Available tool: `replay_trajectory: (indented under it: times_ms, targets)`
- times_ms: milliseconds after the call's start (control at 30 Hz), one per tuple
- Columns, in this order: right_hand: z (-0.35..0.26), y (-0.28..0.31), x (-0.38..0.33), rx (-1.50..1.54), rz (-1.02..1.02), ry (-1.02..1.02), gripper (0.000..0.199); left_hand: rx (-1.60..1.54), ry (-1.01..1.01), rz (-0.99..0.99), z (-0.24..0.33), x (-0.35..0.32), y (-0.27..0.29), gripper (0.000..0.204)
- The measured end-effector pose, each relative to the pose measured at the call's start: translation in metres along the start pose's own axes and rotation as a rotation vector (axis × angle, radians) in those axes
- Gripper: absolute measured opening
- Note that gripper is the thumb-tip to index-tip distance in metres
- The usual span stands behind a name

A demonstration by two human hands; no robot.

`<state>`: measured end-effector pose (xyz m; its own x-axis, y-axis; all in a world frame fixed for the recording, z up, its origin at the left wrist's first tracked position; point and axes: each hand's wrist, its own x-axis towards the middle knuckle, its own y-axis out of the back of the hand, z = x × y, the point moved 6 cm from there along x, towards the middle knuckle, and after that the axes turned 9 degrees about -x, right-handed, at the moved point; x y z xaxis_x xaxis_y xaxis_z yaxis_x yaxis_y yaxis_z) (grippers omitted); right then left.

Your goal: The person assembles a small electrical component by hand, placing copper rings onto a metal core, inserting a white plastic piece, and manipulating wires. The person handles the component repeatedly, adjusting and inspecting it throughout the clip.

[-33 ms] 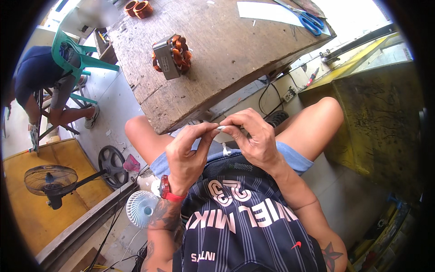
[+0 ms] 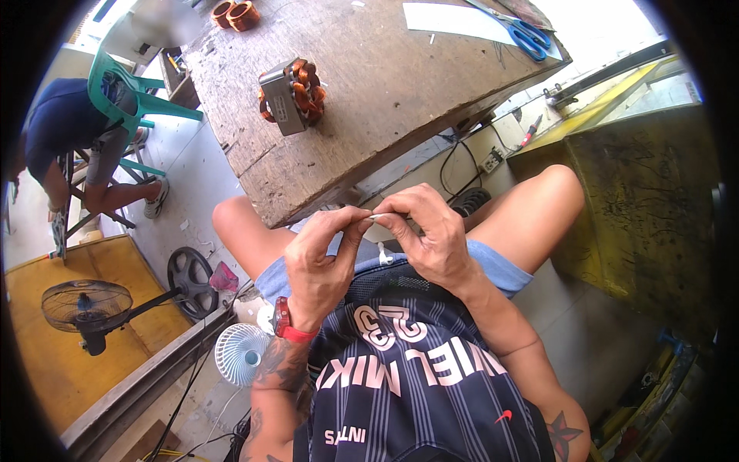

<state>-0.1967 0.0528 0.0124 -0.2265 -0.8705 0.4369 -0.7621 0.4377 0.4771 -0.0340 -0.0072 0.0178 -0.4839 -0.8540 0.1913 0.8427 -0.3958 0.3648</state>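
Note:
Above my lap, the fingertips of both hands meet in a pinch. My left hand (image 2: pixel 322 248), with a red watch on its wrist, grips one end of a small pale strip (image 2: pixel 375 217). The other end is pinched by my right hand (image 2: pixel 428 240). Fingers cover most of the strip, so its exact kind cannot be told. Beyond my hands, on the wooden table (image 2: pixel 369 85), stands a metal stator core (image 2: pixel 286 96) wound with copper wire coils. Two loose copper coils (image 2: pixel 243 15) lie at the table's far edge.
Blue-handled scissors (image 2: pixel 530 40) lie on a white sheet (image 2: pixel 443 18) at the far right. A black fan (image 2: pixel 86 308) and a small light-blue fan (image 2: pixel 240 354) are at the left. Behind them, a person (image 2: pixel 65 123) bends beside a green chair (image 2: pixel 115 85). A yellow cabinet (image 2: pixel 639 200) stands at the right.
My left hand has shifted very slightly to the right, and less of the pale strip shows between my fingertips. The table's objects have not moved.

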Motion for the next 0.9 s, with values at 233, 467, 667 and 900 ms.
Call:
replay_trajectory:
  times_ms: [233, 467, 667, 900]
  targets:
    - [-0.001, -0.007, 0.005, 0.096, -0.006, 0.041, 0.024, -0.524, 0.453, -0.077, -0.029, -0.005, 0.003, 0.023]
    - [-0.013, 0.002, 0.024, 0.056, 0.038, 0.22, 0.026, -0.734, 0.27, 0.006, -0.016, 0.005, 0.025, 0.036]
    - [0.024, 0.033, 0.058, 0.077, 0.261, -0.038, 0.015, 0.368, -0.015, 0.189, -0.037, 0.085, 0.084, 0.029]
    - [0.037, 0.044, 0.078, 0.029, 0.215, -0.049, 0.015, 0.171, 0.056, 0.211, -0.052, 0.087, 0.065, 0.039]
